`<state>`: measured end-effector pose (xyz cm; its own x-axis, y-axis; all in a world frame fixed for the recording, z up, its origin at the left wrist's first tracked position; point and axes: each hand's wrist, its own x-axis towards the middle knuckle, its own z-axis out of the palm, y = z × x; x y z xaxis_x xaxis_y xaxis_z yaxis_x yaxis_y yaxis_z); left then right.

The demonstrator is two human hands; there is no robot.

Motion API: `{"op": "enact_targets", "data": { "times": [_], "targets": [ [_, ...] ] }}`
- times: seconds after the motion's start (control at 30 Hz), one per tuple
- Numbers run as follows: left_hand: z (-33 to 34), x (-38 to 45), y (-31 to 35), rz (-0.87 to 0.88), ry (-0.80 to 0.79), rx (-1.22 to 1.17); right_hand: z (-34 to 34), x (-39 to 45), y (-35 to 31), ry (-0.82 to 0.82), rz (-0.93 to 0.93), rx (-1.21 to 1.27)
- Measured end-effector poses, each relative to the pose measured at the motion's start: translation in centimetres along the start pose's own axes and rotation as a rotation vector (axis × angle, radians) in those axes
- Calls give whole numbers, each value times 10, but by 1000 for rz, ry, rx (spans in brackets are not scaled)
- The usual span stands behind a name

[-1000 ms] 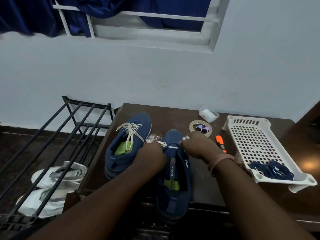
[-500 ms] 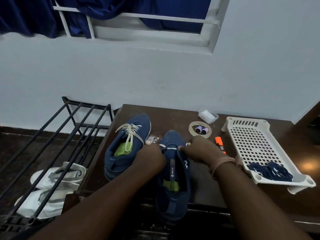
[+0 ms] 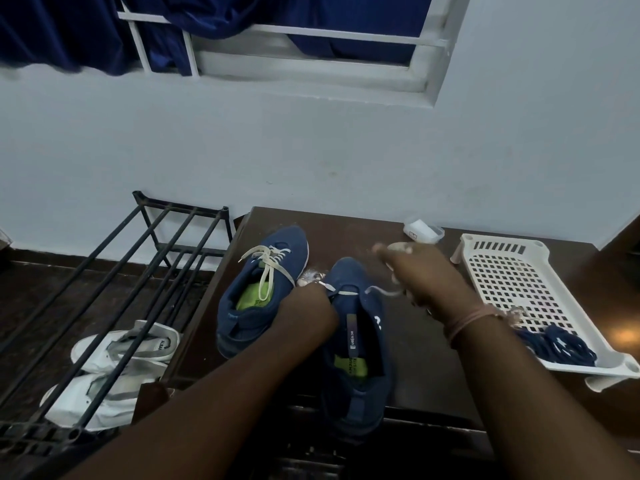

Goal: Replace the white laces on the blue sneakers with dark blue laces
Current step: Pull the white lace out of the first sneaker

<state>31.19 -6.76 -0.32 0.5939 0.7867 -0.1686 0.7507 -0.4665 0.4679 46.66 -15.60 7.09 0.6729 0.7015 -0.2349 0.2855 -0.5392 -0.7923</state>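
At the desk's front edge, the left hand [image 3: 306, 311] steadies the near blue sneaker [image 3: 358, 344] while the right hand [image 3: 424, 277] pinches its white lace [image 3: 379, 291], unthreading; the last eyelets likely come next.

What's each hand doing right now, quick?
Left hand: grips the near blue sneaker at its lace area.
Right hand: pinches the white lace, drawn out to the right of that sneaker.

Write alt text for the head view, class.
A person's right hand pulls a white lace from the near blue sneaker while the left hand steadies it. A second sneaker stays laced; dark blue laces lie in a white tray.
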Motion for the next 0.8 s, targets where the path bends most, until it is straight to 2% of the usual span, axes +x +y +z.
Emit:
{"op": "enact_targets", "data": {
  "times": [0.03,0.07,0.13,0.27,0.33,0.43,0.5,0.57,0.8],
  "targets": [
    [0,0,0,0,0,0,9,2,11,-1,-41,-313],
    [0,0,1,-1,0,-1,18,4,18,-36,-49,-470],
    [-2,0,1,-6,-5,-3,32,9,26,-98,-14,-477],
    [-5,-2,1,-13,-15,-10,33,13,21,-109,-55,-545],
    [-6,-2,1,-23,-17,-8,27,9,14,-132,-23,-308],
    [-9,1,0,-38,-26,2,12,9,-7,-18,50,267],
    [-11,4,0,-29,-36,-9,-2,4,-20,24,17,460],
    [-13,6,-1,-5,-3,-48,-11,-5,-26,-9,-18,499],
    [-29,8,6,4,79,-223,-20,-14,-18,-196,-115,382]
  ]
}}
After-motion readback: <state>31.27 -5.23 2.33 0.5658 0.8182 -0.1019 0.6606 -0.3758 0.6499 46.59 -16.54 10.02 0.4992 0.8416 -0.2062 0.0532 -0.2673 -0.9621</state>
